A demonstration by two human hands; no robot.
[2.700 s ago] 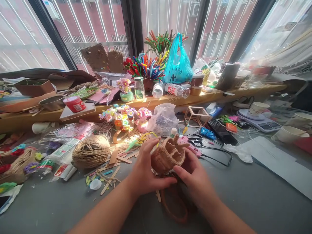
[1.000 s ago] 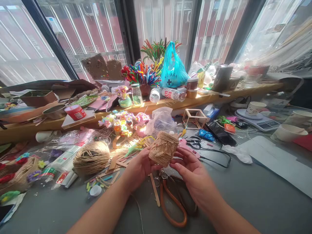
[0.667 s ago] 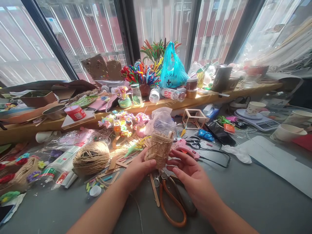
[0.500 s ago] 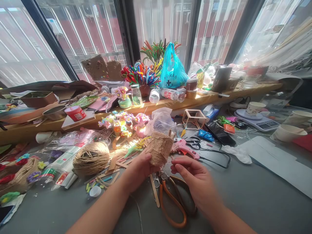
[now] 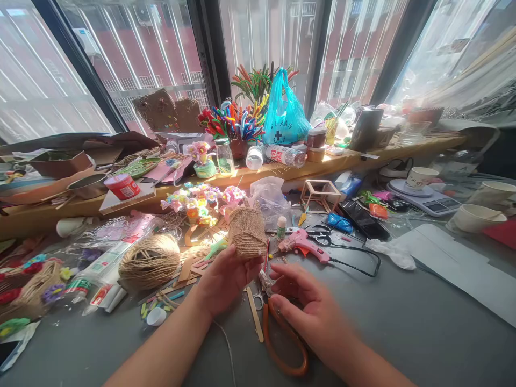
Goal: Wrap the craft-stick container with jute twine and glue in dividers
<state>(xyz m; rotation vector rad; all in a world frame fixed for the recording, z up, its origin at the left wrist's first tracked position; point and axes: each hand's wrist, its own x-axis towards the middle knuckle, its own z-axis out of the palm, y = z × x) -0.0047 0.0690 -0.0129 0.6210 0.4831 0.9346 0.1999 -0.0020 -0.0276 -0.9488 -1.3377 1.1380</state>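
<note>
My left hand (image 5: 230, 277) is closed round the lower part of a small twine-wrapped pot (image 5: 246, 231), holding it above the table. Jute twine covers its side, and a short stub sticks up at the top. To the right, my right hand (image 5: 300, 298) is apart from the pot with its fingers spread and nothing visible in them. Beneath that hand lies a pair of scissors (image 5: 282, 344) with big orange-brown handles, partly hidden by it. A flat wooden stick (image 5: 255, 316) rests beside the scissors. Behind my right hand is a pink glue gun (image 5: 308, 244) with a black cord.
A ball of twine (image 5: 150, 262) sits left of my left arm, near loose wooden sticks. Crochet flowers (image 5: 197, 200) stand behind the pot. Farther right are a small wooden frame (image 5: 320, 194), a kitchen scale (image 5: 427, 196) and white paper (image 5: 455, 269). A crowded ledge runs below the windows.
The pot has moved left and been turned more upright in my left hand. My right hand has come down over the scissors and its fingers have spread from a pinch.
</note>
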